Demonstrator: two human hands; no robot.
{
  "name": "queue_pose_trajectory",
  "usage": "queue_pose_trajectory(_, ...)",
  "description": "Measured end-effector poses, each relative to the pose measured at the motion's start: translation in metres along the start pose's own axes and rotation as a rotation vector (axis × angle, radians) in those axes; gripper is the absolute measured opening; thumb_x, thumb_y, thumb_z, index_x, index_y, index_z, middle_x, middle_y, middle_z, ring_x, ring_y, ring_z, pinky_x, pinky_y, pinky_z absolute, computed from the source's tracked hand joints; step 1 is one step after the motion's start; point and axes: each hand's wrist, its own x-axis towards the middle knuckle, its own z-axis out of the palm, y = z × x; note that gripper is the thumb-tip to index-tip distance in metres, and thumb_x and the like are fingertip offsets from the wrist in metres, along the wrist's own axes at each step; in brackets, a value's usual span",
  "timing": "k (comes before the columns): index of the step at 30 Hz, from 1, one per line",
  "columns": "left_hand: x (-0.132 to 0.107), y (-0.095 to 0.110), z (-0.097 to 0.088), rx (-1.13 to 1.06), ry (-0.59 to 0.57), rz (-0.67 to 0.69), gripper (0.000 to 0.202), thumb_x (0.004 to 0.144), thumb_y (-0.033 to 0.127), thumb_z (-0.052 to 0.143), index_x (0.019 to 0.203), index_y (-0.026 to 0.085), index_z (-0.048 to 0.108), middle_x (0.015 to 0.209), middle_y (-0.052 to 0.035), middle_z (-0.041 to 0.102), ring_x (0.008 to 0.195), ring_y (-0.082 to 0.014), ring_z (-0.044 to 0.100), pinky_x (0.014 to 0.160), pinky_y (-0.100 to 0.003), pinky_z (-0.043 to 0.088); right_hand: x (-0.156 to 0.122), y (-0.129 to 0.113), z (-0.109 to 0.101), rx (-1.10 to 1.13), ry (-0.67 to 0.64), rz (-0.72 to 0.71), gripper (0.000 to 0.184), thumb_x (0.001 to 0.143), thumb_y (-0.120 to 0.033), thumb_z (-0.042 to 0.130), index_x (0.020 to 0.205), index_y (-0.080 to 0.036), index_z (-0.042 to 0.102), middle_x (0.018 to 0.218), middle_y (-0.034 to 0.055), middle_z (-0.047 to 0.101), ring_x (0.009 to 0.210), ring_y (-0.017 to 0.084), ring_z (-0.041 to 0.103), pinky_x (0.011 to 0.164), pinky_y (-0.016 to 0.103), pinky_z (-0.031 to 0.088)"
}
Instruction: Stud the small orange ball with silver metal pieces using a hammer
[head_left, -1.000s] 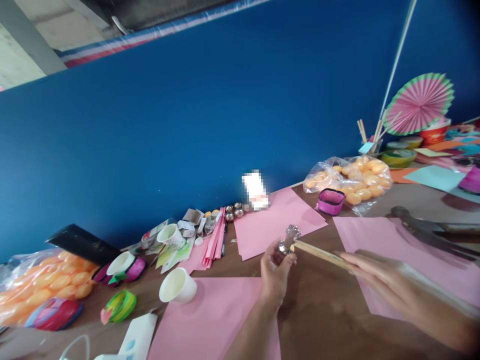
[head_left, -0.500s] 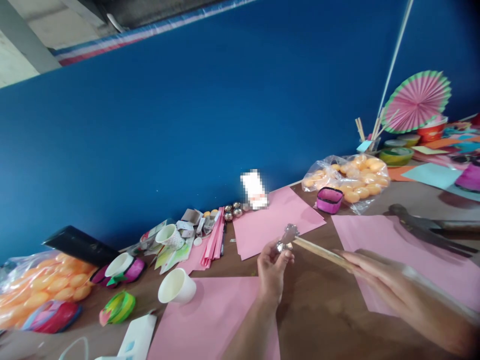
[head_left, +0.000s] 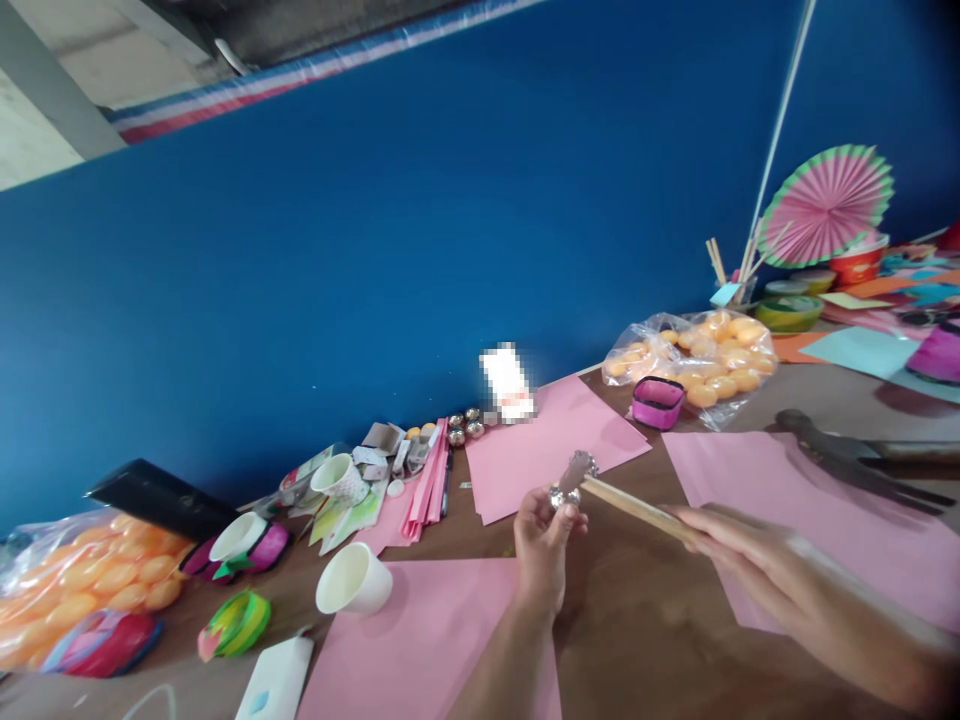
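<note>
My left hand (head_left: 543, 548) is closed, with thumb and fingers pinching a shiny silver ball (head_left: 562, 497) above the brown table. My right hand (head_left: 750, 565) grips the pale wooden handle of a mallet (head_left: 637, 507). The mallet's grey metal head has a knobbly far end and stands right by the ball. Whether head and ball touch I cannot tell. Pink paper sheets (head_left: 555, 440) lie behind my hands, with another pink sheet (head_left: 427, 640) by my left forearm. Several more silver balls (head_left: 465, 427) sit against the blue wall.
A white paper cup (head_left: 355, 580) lies tilted on the left sheet. Bags of orange balls (head_left: 720, 365) rest at both ends. A claw hammer (head_left: 840, 450) lies at right on pink paper. Further right is a pink paper fan (head_left: 829, 205); at front left, a white box (head_left: 277, 680).
Both hands keep their holds, and the mallet head stays by the silver ball with only a very slight shift. The view has moved a little.
</note>
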Motion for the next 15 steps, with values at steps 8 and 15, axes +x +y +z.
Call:
queue_pose_trajectory(8, 0.001, 0.005, -0.002, -0.124, 0.014, -0.084, 0.029, 0.067, 0.025, 0.068, 0.090, 0.018, 0.051, 0.079, -0.0004, 0.063, 0.066, -0.0096, 0.061, 0.062, -0.021, 0.047, 0.011, -0.010, 0.000, 0.049, -0.109, 0.018, 0.029, 0.085, -0.026, 0.040, 0.112, -0.021, 0.050, 0.101, 0.0050, 0.065, 0.087, 0.018, 0.064, 0.074, 0.025, 0.054)
queue_pose_trajectory(15, 0.001, 0.005, -0.001, -0.099, 0.000, -0.069, 0.021, 0.074, 0.031, 0.060, 0.089, 0.017, 0.053, 0.087, -0.0027, 0.062, 0.067, -0.0102, 0.062, 0.060, -0.021, 0.047, 0.011, -0.015, 0.002, 0.080, -0.120, 0.058, 0.030, 0.086, -0.028, 0.037, 0.112, -0.023, 0.050, 0.097, 0.0051, 0.066, 0.084, 0.018, 0.064, 0.073, 0.024, 0.053)
